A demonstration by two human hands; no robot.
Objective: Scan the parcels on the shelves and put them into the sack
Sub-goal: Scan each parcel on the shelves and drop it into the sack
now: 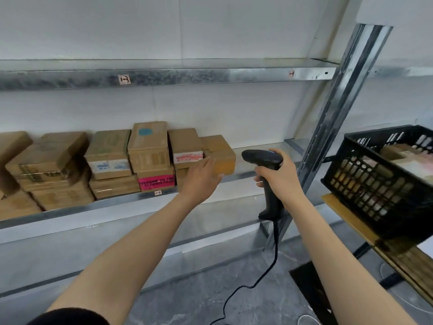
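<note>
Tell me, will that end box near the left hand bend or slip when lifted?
The end box is plain cardboard with square edges, so it will probably stay stiff. It is small beside the left hand, so likely light. On the smooth metal shelf it may slide if pushed.

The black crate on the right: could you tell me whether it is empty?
Not empty: pale and brown items show inside the black crate, through its lattice wall.

The boxes (150, 146) were brown cardboard, one with a pink label (156, 182); the scanner (267, 174) and crate (379, 184) were black, the shelf (257, 172) grey metal.
</note>
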